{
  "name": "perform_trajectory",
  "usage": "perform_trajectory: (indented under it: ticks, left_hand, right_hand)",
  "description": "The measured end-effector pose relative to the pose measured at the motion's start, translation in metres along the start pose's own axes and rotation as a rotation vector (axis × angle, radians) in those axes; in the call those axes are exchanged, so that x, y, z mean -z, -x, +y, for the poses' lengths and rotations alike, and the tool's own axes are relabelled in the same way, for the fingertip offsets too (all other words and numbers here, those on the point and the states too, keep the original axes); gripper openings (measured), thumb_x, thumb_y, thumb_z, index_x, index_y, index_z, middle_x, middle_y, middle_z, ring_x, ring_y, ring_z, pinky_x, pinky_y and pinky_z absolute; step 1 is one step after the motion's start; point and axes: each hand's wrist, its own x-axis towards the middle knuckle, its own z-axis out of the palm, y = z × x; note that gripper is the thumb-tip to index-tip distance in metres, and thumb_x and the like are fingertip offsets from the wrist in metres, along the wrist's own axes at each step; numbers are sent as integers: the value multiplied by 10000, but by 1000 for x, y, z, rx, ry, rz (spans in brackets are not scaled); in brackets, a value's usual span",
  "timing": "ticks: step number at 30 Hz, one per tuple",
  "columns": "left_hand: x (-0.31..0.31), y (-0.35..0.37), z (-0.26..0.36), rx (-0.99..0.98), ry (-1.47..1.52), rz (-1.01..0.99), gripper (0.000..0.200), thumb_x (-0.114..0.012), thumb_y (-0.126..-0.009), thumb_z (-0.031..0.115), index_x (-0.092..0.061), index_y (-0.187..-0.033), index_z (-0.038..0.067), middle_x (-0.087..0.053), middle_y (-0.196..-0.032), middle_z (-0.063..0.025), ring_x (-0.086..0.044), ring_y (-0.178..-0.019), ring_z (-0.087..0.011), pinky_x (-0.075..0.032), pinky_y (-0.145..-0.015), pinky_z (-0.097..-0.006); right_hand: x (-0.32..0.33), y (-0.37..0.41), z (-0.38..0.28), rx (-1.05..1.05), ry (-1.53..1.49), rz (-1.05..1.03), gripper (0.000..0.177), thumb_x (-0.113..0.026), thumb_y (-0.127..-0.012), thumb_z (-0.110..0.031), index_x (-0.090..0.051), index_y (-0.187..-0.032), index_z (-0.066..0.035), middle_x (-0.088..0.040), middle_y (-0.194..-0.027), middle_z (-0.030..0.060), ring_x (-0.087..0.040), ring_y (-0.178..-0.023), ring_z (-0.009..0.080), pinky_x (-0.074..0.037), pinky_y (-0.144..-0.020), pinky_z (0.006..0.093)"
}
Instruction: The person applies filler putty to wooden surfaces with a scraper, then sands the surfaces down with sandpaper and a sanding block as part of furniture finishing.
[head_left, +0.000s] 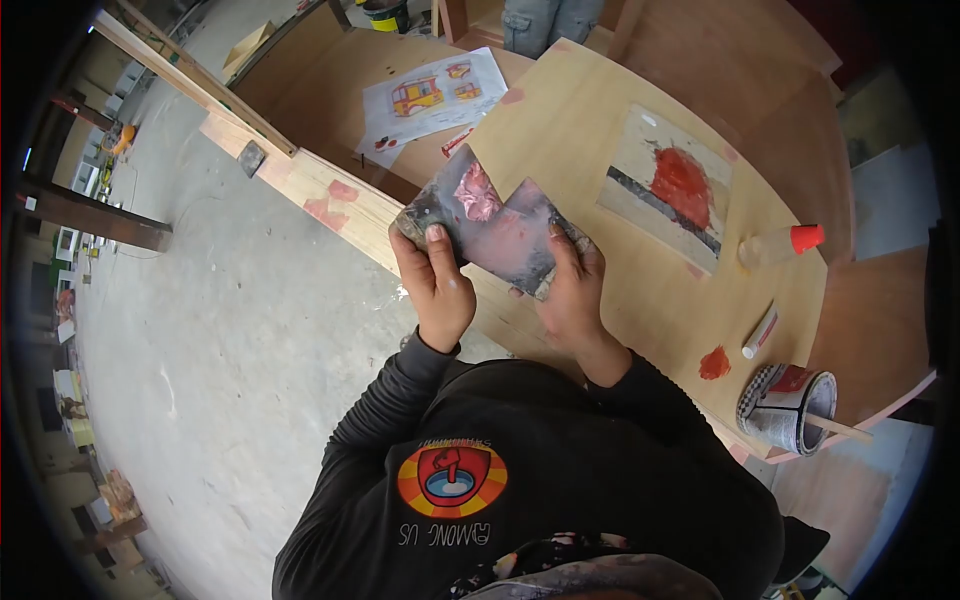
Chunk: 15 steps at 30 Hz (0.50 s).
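Note:
My left hand (437, 288) grips a putty spreader (448, 205), a flat dark blade with a lump of pink paste (477, 192) on its face. In my right hand (577, 290) is a second flat spreader (520, 240), smeared with pinkish paste. The two blades meet or overlap between my hands, above the near edge of the wooden panel (560, 130). To the right on this panel lies a pale board (655, 200) bearing a large mass of red paste (682, 187) and a dark strip.
A clear bottle with a red cap (805, 237), a white tube (760, 332), a red smear (714, 363) and a paint can (790, 405) with a stick sit at right. Printed vehicle drawings (430, 95) lie behind. A person's legs (548, 22) stand at the back. Concrete floor (220, 330) is at left.

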Motion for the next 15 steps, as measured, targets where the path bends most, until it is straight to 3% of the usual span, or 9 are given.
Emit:
perform_trajectory:
  ticks: [2, 4, 6, 8, 10, 11, 13, 15]
  left_hand:
    - [-1, 1, 3, -176, -295, -38, 225, -460, -1035, 123, -460, -1228, 7, -531, -950, 9, -454, -820, -56, -401, -717, -204]
    - [3, 13, 7, -188, -340, -113, 223, -444, -1037, 113, -460, -1224, -7, -532, -955, 4, -449, -831, -59, -398, -741, -208]
    - [14, 19, 0, -154, -358, -230, 209, -457, -1020, 103, -485, -1178, -31, -598, -911, -84, -535, -802, -133, -447, -742, -287]
    - [19, 16, -4, -180, -387, -264, 209, -455, -1030, 110, -477, -1195, -16, -607, -1017, -92, -565, -898, -143, -480, -788, -291]
    - [14, 8, -3, 182, 202, -113, 254, -425, -1049, 137, -444, -1270, 14, -588, -1154, -101, -600, -993, -168, -513, -878, -336]
    - [12, 4, 2, 239, 369, -92, 291, -401, -1059, 166, -401, -1338, 80, -554, -1256, -97, -622, -1071, -202, -563, -903, -399]
    - [6, 2, 14, 275, 470, -102, 284, -400, -1056, 160, -401, -1331, 92, -553, -1266, -91, -615, -1107, -221, -567, -906, -441]
    - [1, 1, 14, 307, 569, -111, 262, -399, -1052, 160, -406, -1312, 126, -547, -1283, -72, -606, -1147, -251, -577, -905, -500]
  right_hand:
    - [-8, -3, -3, 16, -28, 9, 209, -542, -974, -181, -580, -1126, -43, -663, -1001, 80, -693, -800, 222, -510, -468, 386]
    - [-10, -11, -5, 29, -45, 88, 226, -531, -978, -164, -558, -1166, -41, -663, -1014, 88, -692, -800, 222, -504, -457, 386]
    - [-7, -18, -21, 74, -67, 34, 238, -517, -990, -160, -542, -1190, -31, -659, -1035, 95, -691, -819, 231, -522, -478, 398]
    - [-2, -24, -30, 126, -84, -26, 251, -502, -1003, -156, -526, -1213, -21, -655, -1056, 101, -690, -838, 239, -540, -500, 410]
    - [4, -30, -27, 466, -57, -219, 264, -470, -1029, -152, -505, -1244, -4, -632, -1131, 118, -682, -923, 259, -582, -582, 428]
    - [10, -33, -21, 473, -44, -271, 281, -451, -1038, -147, -490, -1269, 9, -613, -1176, 125, -661, -989, 257, -585, -681, 420]
    - [16, -36, -9, 551, 5, -324, 324, -429, -1048, -132, -456, -1325, 33, -579, -1252, 138, -614, -1104, 240, -553, -857, 392]
    - [15, -35, 2, 612, 40, -337, 350, -426, -1049, -122, -437, -1356, 44, -564, -1283, 143, -586, -1153, 224, -518, -935, 370]
